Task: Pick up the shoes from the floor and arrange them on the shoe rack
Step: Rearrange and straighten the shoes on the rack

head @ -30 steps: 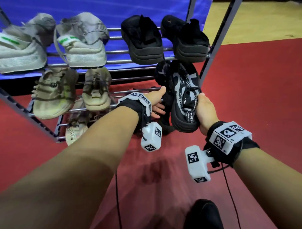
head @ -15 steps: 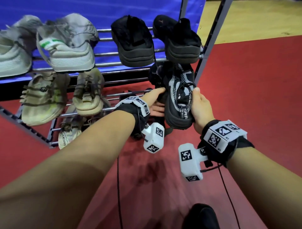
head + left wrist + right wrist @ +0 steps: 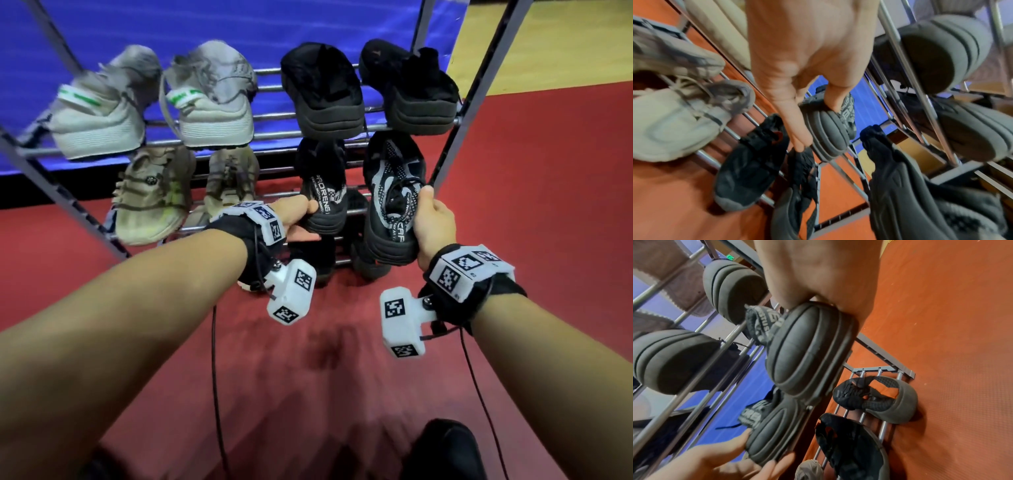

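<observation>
Two black knit shoes with white lettering sit side by side on the middle tier of the metal shoe rack [image 3: 445, 161], toes pointing away. My left hand [image 3: 301, 221] pinches the heel of the left shoe [image 3: 323, 192], thumb on the collar and fingers under the sole [image 3: 828, 131]. My right hand [image 3: 433, 222] grips the heel of the right shoe [image 3: 390, 192], thumb at the collar. In the right wrist view that shoe's ribbed heel [image 3: 807, 350] hangs off the front bar, with the left shoe [image 3: 770, 431] and my left hand [image 3: 725, 459] below it.
The top tier holds two grey sneakers [image 3: 102, 109] [image 3: 212, 99] and two black shoes [image 3: 322, 92] [image 3: 411, 89]. Two beige sneakers [image 3: 150, 198] [image 3: 233, 174] fill the middle tier's left. Black shoes [image 3: 875, 399] [image 3: 851, 447] lie on the bottom tier. Red floor [image 3: 531, 205] stretches to the right.
Both hands have pushed the black pair up and deeper onto the middle tier. The left shoe, earlier half hidden behind the right one, now sits apart beside it.
</observation>
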Action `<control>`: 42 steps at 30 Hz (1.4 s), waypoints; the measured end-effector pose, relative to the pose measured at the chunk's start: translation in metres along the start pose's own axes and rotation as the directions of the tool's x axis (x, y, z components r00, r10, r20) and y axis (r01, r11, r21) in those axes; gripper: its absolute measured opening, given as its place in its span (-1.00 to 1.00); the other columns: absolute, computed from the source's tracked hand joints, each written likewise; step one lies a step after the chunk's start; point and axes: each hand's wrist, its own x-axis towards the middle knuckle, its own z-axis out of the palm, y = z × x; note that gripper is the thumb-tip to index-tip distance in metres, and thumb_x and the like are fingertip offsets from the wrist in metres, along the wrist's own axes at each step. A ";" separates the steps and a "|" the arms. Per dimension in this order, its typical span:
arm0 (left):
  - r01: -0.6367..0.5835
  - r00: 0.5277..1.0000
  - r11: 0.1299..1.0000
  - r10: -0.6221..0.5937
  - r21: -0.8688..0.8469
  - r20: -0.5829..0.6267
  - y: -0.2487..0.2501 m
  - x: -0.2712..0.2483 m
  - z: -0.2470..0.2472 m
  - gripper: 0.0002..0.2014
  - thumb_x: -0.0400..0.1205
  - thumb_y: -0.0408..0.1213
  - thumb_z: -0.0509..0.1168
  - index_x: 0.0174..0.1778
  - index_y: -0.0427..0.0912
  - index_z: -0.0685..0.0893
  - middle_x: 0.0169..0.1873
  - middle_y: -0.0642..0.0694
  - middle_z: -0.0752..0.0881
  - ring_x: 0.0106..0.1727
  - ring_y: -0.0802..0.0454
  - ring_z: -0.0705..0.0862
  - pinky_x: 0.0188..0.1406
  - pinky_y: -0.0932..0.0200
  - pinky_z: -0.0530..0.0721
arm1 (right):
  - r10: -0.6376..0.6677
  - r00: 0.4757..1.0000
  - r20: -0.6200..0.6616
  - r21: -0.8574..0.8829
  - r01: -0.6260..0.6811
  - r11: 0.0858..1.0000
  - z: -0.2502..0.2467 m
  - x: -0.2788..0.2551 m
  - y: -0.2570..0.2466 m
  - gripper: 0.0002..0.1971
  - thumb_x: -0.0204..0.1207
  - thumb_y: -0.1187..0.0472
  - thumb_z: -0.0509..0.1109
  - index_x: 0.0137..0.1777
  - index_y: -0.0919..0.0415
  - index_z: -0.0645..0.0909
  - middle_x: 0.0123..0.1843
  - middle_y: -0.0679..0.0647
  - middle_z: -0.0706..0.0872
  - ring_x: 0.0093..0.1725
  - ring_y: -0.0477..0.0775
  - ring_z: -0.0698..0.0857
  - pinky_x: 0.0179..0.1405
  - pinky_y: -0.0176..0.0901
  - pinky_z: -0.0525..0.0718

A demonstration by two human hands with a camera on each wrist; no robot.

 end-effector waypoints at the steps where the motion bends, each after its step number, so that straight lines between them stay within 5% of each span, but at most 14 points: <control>1: 0.008 1.000 1.000 -0.008 0.004 -0.009 0.001 -0.003 -0.009 -0.82 0.69 -0.38 0.07 -0.04 -0.17 0.59 -0.19 -0.09 0.68 -0.22 0.06 0.68 -0.40 0.14 0.79 | 0.005 1.000 0.007 -0.006 -0.005 1.000 0.003 -0.001 0.000 -0.55 0.65 -0.11 0.09 -0.14 0.26 0.59 0.02 0.30 0.73 0.12 0.32 0.69 0.28 0.16 0.59; 4: 0.066 0.998 0.995 -0.065 0.071 -0.010 0.006 -0.011 -0.029 -0.83 0.72 -0.29 0.09 -0.06 -0.18 0.59 -0.08 -0.11 0.69 -0.29 -0.06 0.76 -0.54 0.17 0.75 | 0.033 0.999 0.012 -0.023 -0.033 0.999 0.011 -0.001 -0.005 -0.43 0.65 -0.07 0.13 -0.25 0.48 0.61 -0.18 0.37 0.66 -0.09 0.23 0.63 0.17 0.11 0.59; 7: 0.157 0.985 0.940 -0.172 0.302 0.023 0.004 -0.020 -0.031 -0.77 0.76 -0.11 -0.02 -0.03 -0.05 0.52 -0.08 0.01 0.66 -0.19 -0.03 0.73 -0.41 0.19 0.71 | 0.084 0.994 0.074 -0.050 -0.080 0.996 0.020 0.002 -0.007 -0.49 0.60 -0.12 0.19 -0.44 0.25 0.52 -0.22 0.20 0.63 -0.09 0.12 0.58 0.16 0.09 0.59; 10: 0.181 0.979 0.895 -0.202 0.407 0.007 -0.003 -0.018 -0.025 -0.69 0.72 0.00 -0.04 -0.06 -0.09 0.51 -0.26 0.00 0.59 -0.25 0.01 0.67 -0.27 0.15 0.60 | 0.186 0.971 0.150 -0.017 -0.185 0.983 0.027 0.017 0.015 -0.33 0.24 -0.39 0.17 -0.14 0.27 0.64 0.11 0.22 0.74 0.13 0.21 0.70 0.32 0.13 0.60; 13: 0.147 0.988 0.950 -0.152 0.275 -0.003 -0.010 -0.012 -0.022 -0.73 0.71 -0.07 0.03 -0.01 -0.17 0.51 -0.17 -0.09 0.61 -0.20 -0.08 0.67 -0.27 0.09 0.67 | 0.312 0.900 0.304 0.034 -0.338 0.940 0.022 0.014 0.030 -0.14 0.02 -0.44 0.24 0.22 0.15 0.60 0.22 0.18 0.71 0.10 0.30 0.73 0.09 0.36 0.69; 16: 0.088 0.995 0.996 -0.087 0.020 -0.042 -0.014 -0.009 -0.021 -0.78 0.72 -0.27 0.07 -0.20 -0.22 0.51 -0.37 -0.15 0.67 -0.40 -0.07 0.67 -0.62 0.22 0.68 | 0.423 0.815 0.396 -0.007 -0.458 0.889 0.020 -0.011 0.025 -0.15 0.16 -0.23 0.44 0.46 0.04 0.30 0.23 0.10 0.54 0.01 0.27 0.71 -0.37 0.25 0.77; 19: 0.012 0.999 0.997 -0.014 -0.080 -0.034 -0.010 -0.003 -0.017 -0.81 0.73 -0.29 0.06 -0.09 -0.18 0.55 -0.30 -0.09 0.67 -0.35 0.00 0.66 -0.60 0.23 0.69 | 0.362 0.855 0.371 0.082 -0.419 0.904 0.021 -0.012 0.035 -0.52 0.50 0.21 0.39 0.32 0.09 0.24 -0.05 0.04 0.52 -0.26 0.00 0.66 -0.52 -0.12 0.76; 21: -0.038 0.999 0.993 0.034 -0.112 -0.039 -0.003 0.001 -0.014 -0.81 0.72 -0.30 0.07 -0.13 -0.17 0.57 -0.20 -0.09 0.66 -0.29 0.03 0.65 -0.57 0.24 0.70 | 0.278 0.901 0.333 0.180 -0.350 0.919 0.019 -0.008 0.035 -0.59 0.55 0.29 0.34 0.35 0.13 0.32 -0.09 0.04 0.59 -0.31 -0.05 0.63 -0.60 -0.23 0.66; 26: -0.094 0.994 0.984 0.083 -0.149 -0.076 0.009 0.011 -0.002 -0.80 0.71 -0.39 0.13 -0.24 -0.21 0.53 -0.26 -0.14 0.60 -0.28 0.00 0.63 -0.55 0.19 0.72 | 0.137 0.948 0.288 0.302 -0.226 0.926 0.008 0.018 0.028 -0.53 0.60 0.34 0.27 0.52 0.20 0.38 0.24 0.12 0.68 -0.23 -0.04 0.69 -0.35 -0.17 0.57; 29: -0.030 0.999 0.991 0.024 -0.133 -0.047 0.012 0.016 0.007 -0.81 0.73 -0.35 0.11 -0.20 -0.23 0.51 -0.26 -0.17 0.59 -0.32 -0.05 0.64 -0.63 0.21 0.68 | 0.109 0.951 0.290 0.306 -0.200 0.931 0.009 0.036 0.019 -0.55 0.62 0.35 0.23 0.51 0.20 0.40 0.04 0.09 0.71 -0.29 -0.05 0.69 -0.48 -0.26 0.59; 32: 0.018 1.000 1.000 -0.018 0.008 -0.004 0.011 0.020 0.010 -0.78 0.76 -0.22 0.05 -0.14 -0.20 0.49 -0.28 -0.14 0.60 -0.57 0.03 0.69 -0.65 0.31 0.64 | 0.160 0.942 0.296 0.287 -0.247 0.925 0.017 0.048 0.018 -0.57 0.61 0.29 0.22 0.49 0.16 0.44 0.02 0.10 0.73 -0.30 -0.05 0.69 -0.59 -0.35 0.55; 34: 0.043 0.999 0.990 -0.044 0.132 0.000 0.011 0.024 0.009 -0.74 0.76 -0.12 0.04 -0.08 -0.19 0.51 -0.29 -0.11 0.60 -0.68 0.11 0.66 -0.67 0.34 0.61 | 0.174 0.939 0.297 0.296 -0.264 0.918 0.021 0.052 0.025 -0.53 0.57 0.24 0.26 0.50 0.17 0.43 0.10 0.13 0.73 -0.24 0.00 0.70 -0.52 -0.28 0.57; 38: 0.060 0.998 0.968 -0.054 0.244 -0.030 0.007 0.034 0.001 -0.72 0.74 -0.05 0.06 0.16 -0.20 0.45 -0.40 -0.14 0.53 -0.77 0.13 0.57 -0.79 0.36 0.56 | 0.120 0.938 0.325 0.350 -0.237 0.906 0.023 0.058 0.035 -0.69 0.62 0.22 0.27 0.34 0.21 0.54 -0.06 0.07 0.74 -0.24 -0.02 0.70 -0.37 -0.19 0.58; 42: 0.024 0.999 0.975 -0.030 0.223 0.022 0.000 0.037 0.001 -0.82 0.75 -0.15 0.01 0.09 -0.12 0.45 -0.41 -0.07 0.46 -0.81 0.18 0.43 -0.74 0.44 0.47 | 0.079 0.945 0.317 0.398 -0.208 0.894 0.022 0.062 0.040 -0.68 0.63 0.22 0.28 0.36 0.21 0.53 0.01 0.11 0.75 -0.17 0.04 0.72 -0.18 -0.05 0.61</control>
